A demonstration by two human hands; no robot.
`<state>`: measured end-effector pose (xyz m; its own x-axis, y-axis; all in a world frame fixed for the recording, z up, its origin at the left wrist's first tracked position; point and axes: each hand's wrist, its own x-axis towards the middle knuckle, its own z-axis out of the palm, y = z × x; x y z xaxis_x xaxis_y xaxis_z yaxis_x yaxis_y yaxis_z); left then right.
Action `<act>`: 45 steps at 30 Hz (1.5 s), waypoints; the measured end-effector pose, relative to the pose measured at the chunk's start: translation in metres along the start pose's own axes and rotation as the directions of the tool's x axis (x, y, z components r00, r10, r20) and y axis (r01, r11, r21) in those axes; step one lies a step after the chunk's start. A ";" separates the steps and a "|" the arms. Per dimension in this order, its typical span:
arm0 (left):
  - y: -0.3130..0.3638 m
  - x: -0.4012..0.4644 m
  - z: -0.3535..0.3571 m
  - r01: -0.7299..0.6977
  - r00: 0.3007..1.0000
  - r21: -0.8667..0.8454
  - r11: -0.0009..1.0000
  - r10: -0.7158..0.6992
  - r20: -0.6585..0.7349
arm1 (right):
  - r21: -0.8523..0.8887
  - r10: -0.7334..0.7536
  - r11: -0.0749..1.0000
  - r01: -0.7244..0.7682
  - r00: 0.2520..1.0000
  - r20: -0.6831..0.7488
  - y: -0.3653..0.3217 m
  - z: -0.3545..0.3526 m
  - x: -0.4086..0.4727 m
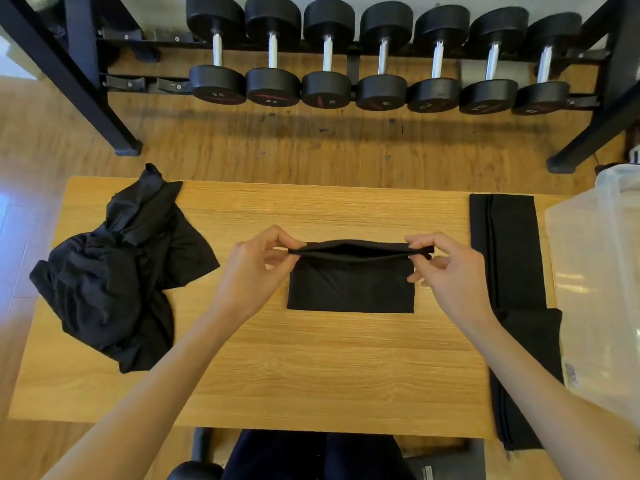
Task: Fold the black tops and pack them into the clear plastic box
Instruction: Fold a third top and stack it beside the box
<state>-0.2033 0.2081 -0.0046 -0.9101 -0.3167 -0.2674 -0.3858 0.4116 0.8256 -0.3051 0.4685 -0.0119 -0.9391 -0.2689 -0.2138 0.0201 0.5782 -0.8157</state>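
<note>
A partly folded black top (350,285) lies at the middle of the wooden table (311,368). Its far edge is lifted off the table. My left hand (258,263) pinches the left end of that raised edge, and my right hand (446,268) pinches the right end. A crumpled heap of black tops (117,268) sits at the table's left end. Flat black garments (509,258) lie along the right side, running down toward the near edge. The clear plastic box (599,282) stands at the far right, partly out of view.
Behind the table, a black rack (104,98) holds a row of several black dumbbells (381,57) over a wood floor. A dark kettlebell (194,471) and my dark-clothed legs (311,455) show below the near edge.
</note>
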 end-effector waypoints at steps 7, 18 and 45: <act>-0.036 -0.032 0.015 -0.233 0.971 0.155 0.960 0.222 0.083 | -0.055 -0.144 0.988 0.145 0.989 0.028 0.029 0.019 -0.043; -0.074 -0.040 0.029 -0.348 0.934 0.295 0.890 0.303 0.189 | -0.198 -0.173 0.961 0.193 0.978 0.117 0.059 0.031 -0.058; -0.062 -0.014 0.082 -0.432 0.902 0.528 0.732 0.339 0.268 | -0.635 -0.262 0.691 0.344 0.939 0.224 0.032 0.102 -0.041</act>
<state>-0.1792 0.2570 -0.0922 -0.9921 0.0831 -0.0943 0.0310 0.8887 0.4574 -0.2311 0.4196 -0.0837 -0.8102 -0.5762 -0.1074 -0.5273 0.7965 -0.2960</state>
